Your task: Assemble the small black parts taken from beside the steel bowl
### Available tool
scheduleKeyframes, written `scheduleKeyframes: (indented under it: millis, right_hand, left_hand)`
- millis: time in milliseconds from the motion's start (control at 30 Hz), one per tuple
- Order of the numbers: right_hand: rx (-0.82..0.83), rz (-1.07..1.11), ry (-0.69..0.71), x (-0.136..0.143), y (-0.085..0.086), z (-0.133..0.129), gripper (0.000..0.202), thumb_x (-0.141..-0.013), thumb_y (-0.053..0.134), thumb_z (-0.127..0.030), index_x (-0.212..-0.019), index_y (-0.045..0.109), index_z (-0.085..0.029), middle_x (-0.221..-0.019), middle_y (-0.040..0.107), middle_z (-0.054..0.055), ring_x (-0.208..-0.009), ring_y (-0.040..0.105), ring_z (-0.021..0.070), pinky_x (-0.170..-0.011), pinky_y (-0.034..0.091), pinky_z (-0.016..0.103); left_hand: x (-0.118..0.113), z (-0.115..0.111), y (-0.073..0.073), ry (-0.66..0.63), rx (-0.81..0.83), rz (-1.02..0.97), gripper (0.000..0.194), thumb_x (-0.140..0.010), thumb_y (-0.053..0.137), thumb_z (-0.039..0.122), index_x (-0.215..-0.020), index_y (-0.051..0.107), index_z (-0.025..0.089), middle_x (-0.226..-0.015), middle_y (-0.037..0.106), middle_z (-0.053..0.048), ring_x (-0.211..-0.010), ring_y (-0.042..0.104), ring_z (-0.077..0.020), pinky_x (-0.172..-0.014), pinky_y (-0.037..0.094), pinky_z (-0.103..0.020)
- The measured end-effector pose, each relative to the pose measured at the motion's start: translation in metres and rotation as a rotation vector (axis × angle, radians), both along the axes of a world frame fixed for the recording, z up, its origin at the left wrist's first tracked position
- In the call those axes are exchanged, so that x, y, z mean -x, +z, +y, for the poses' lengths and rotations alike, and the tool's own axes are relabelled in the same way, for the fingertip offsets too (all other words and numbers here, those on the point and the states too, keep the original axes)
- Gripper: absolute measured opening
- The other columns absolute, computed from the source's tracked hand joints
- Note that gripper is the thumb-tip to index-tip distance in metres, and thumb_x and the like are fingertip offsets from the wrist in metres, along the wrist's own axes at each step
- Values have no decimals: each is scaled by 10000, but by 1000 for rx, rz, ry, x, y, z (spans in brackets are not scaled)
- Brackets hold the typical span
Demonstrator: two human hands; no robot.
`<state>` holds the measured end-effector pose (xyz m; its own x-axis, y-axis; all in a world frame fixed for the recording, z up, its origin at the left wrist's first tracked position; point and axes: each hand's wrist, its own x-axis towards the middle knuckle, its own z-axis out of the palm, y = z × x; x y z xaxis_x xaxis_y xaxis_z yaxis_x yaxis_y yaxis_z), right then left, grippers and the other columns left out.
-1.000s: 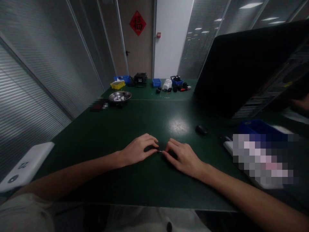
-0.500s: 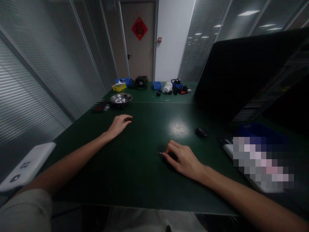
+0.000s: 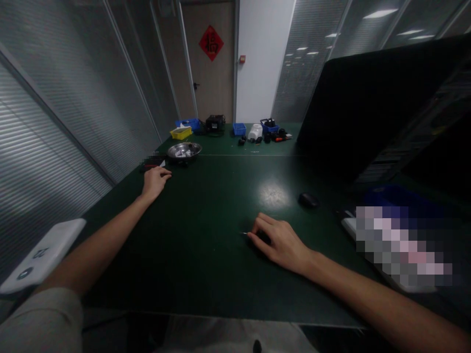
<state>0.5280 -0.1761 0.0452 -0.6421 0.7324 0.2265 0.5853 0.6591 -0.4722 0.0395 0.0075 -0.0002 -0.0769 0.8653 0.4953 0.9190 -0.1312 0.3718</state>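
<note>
Out over the left part of the table, my left hand (image 3: pixel 154 182) has its thumb and fingertips brought together. Whether something small sits between them, I cannot make out. Just beyond it lies a dark, partly blurred flat item (image 3: pixel 152 163), and a round metal bowl (image 3: pixel 184 152) with small pale pieces in it stands to its upper right. Closer to me, my right hand (image 3: pixel 281 242) rests on the green table (image 3: pixel 206 274), pinching a thin silvery piece (image 3: pixel 244 233) whose tip points left. The rest of that piece is hidden by my fingers.
A black computer mouse (image 3: pixel 308 200) lies beyond my right hand. At right are a white keyboard-like slab (image 3: pixel 412 284), partly blurred, and a big dark monitor (image 3: pixel 368 103). A white device (image 3: pixel 44 255) is by my left forearm. Blue baskets (image 3: pixel 239 129) and a yellow tray (image 3: pixel 181 133) stand far back.
My left hand has moved left, from the table in front of the metal bowl to beside the dark flat item. My right hand has stayed in place with the thin silvery piece.
</note>
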Motion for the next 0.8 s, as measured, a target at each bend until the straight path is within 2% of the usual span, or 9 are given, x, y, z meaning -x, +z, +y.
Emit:
scheduleKeyframes:
  millis: [233, 467, 800]
  right_hand:
    - [-2, -6, -8, 1, -1, 2, 170, -1053, 528, -359, -999, 604, -216, -986, 606, 22, -732, 572, 144, -662, 428, 290]
    - [10, -16, -7, 0, 1, 1, 169, -1051, 531, -354, -992, 607, -214, -986, 610, 24, -731, 573, 142, -655, 430, 281]
    - [2, -2, -4, 0, -1, 2, 158, -1049, 538, -347, -990, 604, -216, -974, 607, 20, -721, 572, 141, -655, 414, 286]
  left_hand:
    - [4, -2, 1, -22, 9, 153, 272, -936, 619, 257, -1133, 796, 196, -1154, 749, -111, -1115, 664, -311, -1059, 474, -428]
    - [-7, -9, 6, -34, 67, 313, 320, -963, 527, 203, -1147, 782, 149, -1166, 715, -161, -1119, 622, -336, -1011, 486, -457]
    - [-12, -14, 7, 34, 58, 346, 318, -979, 528, 238, -1142, 790, 164, -1161, 699, -167, -1105, 612, -351, -994, 499, -474]
